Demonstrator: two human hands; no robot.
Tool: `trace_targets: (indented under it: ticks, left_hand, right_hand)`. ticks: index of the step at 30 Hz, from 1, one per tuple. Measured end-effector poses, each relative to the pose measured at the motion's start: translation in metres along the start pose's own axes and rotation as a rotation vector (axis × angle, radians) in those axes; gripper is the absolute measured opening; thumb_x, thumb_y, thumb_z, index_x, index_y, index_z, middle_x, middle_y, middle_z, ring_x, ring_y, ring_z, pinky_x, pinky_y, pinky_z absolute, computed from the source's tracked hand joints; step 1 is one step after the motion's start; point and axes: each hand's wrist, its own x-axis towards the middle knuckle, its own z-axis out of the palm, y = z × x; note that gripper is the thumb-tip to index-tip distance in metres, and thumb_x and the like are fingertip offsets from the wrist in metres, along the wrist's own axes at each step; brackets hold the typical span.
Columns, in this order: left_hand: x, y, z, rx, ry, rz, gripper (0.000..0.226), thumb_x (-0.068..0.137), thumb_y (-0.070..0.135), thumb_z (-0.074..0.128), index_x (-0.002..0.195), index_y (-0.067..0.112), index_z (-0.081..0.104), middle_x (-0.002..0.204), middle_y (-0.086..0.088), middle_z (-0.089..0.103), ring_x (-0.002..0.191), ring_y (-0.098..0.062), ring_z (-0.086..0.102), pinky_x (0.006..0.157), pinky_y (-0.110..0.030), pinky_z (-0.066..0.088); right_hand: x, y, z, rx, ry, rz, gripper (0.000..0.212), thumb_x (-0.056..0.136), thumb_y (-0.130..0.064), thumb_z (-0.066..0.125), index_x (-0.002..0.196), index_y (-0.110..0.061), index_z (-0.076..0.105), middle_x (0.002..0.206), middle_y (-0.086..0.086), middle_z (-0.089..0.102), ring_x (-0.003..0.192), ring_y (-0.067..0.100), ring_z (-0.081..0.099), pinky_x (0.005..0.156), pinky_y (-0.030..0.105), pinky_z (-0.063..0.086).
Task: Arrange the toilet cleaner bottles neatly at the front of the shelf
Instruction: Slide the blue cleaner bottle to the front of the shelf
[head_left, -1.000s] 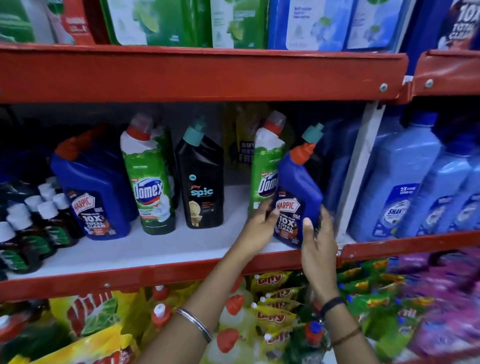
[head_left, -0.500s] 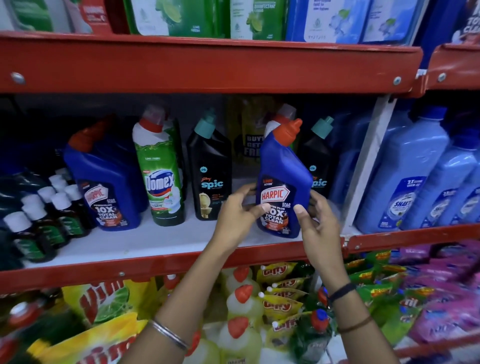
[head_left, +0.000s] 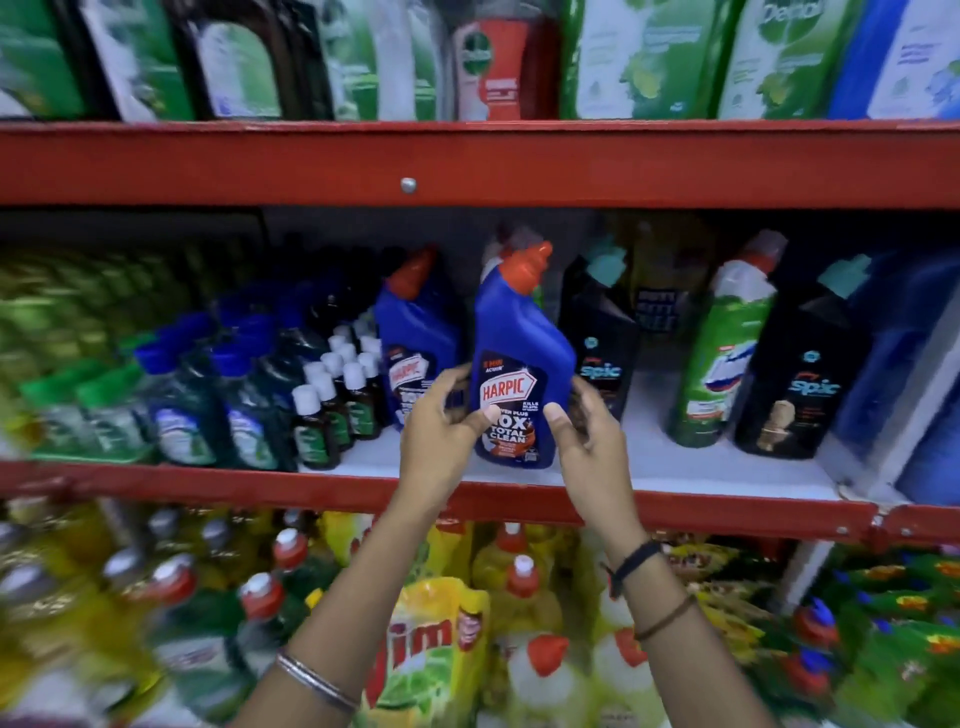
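Note:
A blue Harpic bottle with an orange cap stands upright near the front of the white middle shelf. My left hand grips its left side and my right hand its right side, thumbs on the label. A second Harpic bottle stands just to its left, slightly further back. To the right stand a black Spic bottle, a green Domex bottle and another Spic bottle. More bottles behind them are partly hidden.
Small dark bottles with white caps and blue- and green-capped bottles crowd the shelf's left part. A red beam runs overhead. A white upright bounds the right end. Yellow dish-liquid bottles fill the shelf below.
Both hands have carried the Harpic bottle leftward from the shelf's right end to beside the other Harpic bottle. The view has swung left with it.

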Motion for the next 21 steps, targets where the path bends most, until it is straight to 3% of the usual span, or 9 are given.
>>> trace_targets:
  ticks: [2, 5, 7, 11, 13, 17, 21]
  left_hand:
    - [0.003, -0.004, -0.022, 0.022, 0.051, 0.001, 0.039, 0.080, 0.004, 0.065, 0.115, 0.019, 0.057, 0.097, 0.009, 0.066, 0.090, -0.020, 0.067, 0.084, -0.049, 0.056]
    - [0.005, -0.011, -0.047, 0.029, 0.101, -0.007, 0.039, 0.081, 0.002, 0.063, 0.112, 0.025, 0.057, 0.099, 0.009, 0.065, 0.090, -0.017, 0.066, 0.085, -0.048, 0.055]
    - [0.007, -0.019, -0.060, 0.049, 0.127, -0.030, 0.040, 0.082, 0.005, 0.063, 0.118, 0.021, 0.055, 0.107, 0.003, 0.064, 0.093, -0.019, 0.066, 0.086, -0.050, 0.054]
    - [0.012, -0.036, -0.077, 0.057, 0.151, -0.072, 0.042, 0.082, 0.008, 0.063, 0.122, 0.019, 0.054, 0.115, -0.001, 0.065, 0.096, -0.016, 0.065, 0.088, -0.051, 0.054]
    - [0.015, -0.042, -0.081, 0.062, 0.156, -0.085, 0.042, 0.082, 0.009, 0.063, 0.122, 0.020, 0.054, 0.114, 0.000, 0.065, 0.096, -0.015, 0.064, 0.087, -0.051, 0.054]
    - [0.018, -0.051, -0.085, 0.078, 0.159, -0.094, 0.042, 0.083, 0.008, 0.062, 0.122, 0.020, 0.053, 0.105, 0.003, 0.063, 0.091, -0.007, 0.061, 0.087, -0.050, 0.054]
    - [0.022, -0.055, -0.089, 0.100, 0.132, -0.072, 0.043, 0.083, 0.010, 0.063, 0.124, 0.020, 0.051, 0.108, 0.003, 0.061, 0.093, -0.007, 0.059, 0.087, -0.049, 0.054]
  right_hand:
    - [0.001, -0.003, 0.025, 0.003, -0.025, -0.009, 0.032, 0.095, -0.019, 0.048, 0.128, -0.018, 0.049, 0.113, -0.011, 0.060, 0.098, -0.015, 0.057, 0.073, 0.005, 0.048]
    - [0.003, -0.002, 0.057, -0.009, -0.048, -0.014, 0.036, 0.096, -0.020, 0.048, 0.132, -0.017, 0.049, 0.120, -0.002, 0.062, 0.103, 0.000, 0.060, 0.082, 0.014, 0.052]
    - [0.005, 0.001, 0.075, -0.027, -0.055, -0.030, 0.038, 0.096, -0.020, 0.049, 0.133, -0.014, 0.049, 0.122, 0.000, 0.061, 0.105, 0.006, 0.060, 0.080, 0.007, 0.047]
    - [0.004, 0.007, 0.101, -0.040, -0.074, -0.014, 0.036, 0.096, -0.023, 0.048, 0.131, -0.020, 0.049, 0.120, -0.005, 0.060, 0.103, -0.008, 0.056, 0.079, 0.003, 0.044]
    - [0.004, 0.012, 0.109, -0.057, -0.067, 0.005, 0.037, 0.096, -0.024, 0.048, 0.132, -0.019, 0.049, 0.124, -0.003, 0.060, 0.106, -0.002, 0.057, 0.084, 0.008, 0.047]
    - [0.006, 0.016, 0.115, -0.088, -0.070, 0.035, 0.037, 0.094, -0.023, 0.050, 0.131, -0.018, 0.050, 0.121, -0.003, 0.061, 0.112, 0.015, 0.060, 0.095, 0.035, 0.052]
    - [0.006, 0.012, 0.117, -0.076, -0.071, 0.024, 0.038, 0.094, -0.021, 0.051, 0.132, -0.019, 0.050, 0.118, -0.008, 0.060, 0.107, 0.008, 0.060, 0.091, 0.028, 0.052]
